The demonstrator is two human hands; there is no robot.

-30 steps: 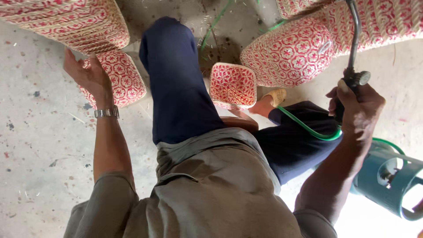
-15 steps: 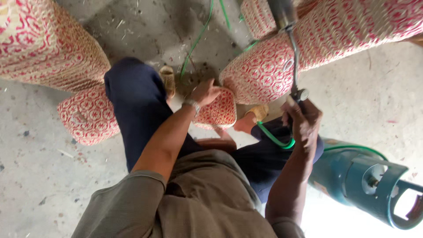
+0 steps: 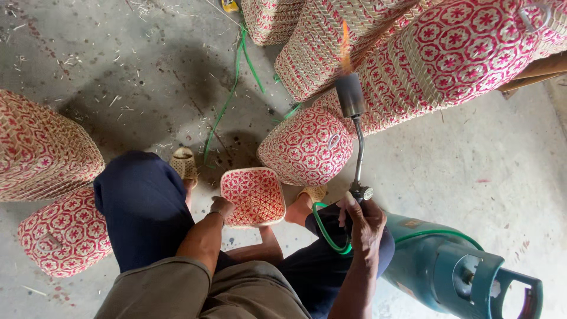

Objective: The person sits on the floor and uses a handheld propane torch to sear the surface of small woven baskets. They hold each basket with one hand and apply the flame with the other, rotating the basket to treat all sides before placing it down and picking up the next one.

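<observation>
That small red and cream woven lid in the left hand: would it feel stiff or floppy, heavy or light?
The woven lid probably feels light: the left hand holds it by one edge. It looks fairly stiff, keeping its square shape without sagging. Flat-bottomed, it seems unlikely to roll.

A bare grey concrete floor fills the scene, stained in darker patches and littered with short straw scraps towards the top left. Soft daylight falls evenly and throws a dim shadow near the middle. At the right edge, a strip of brown wooden board shows.
</observation>
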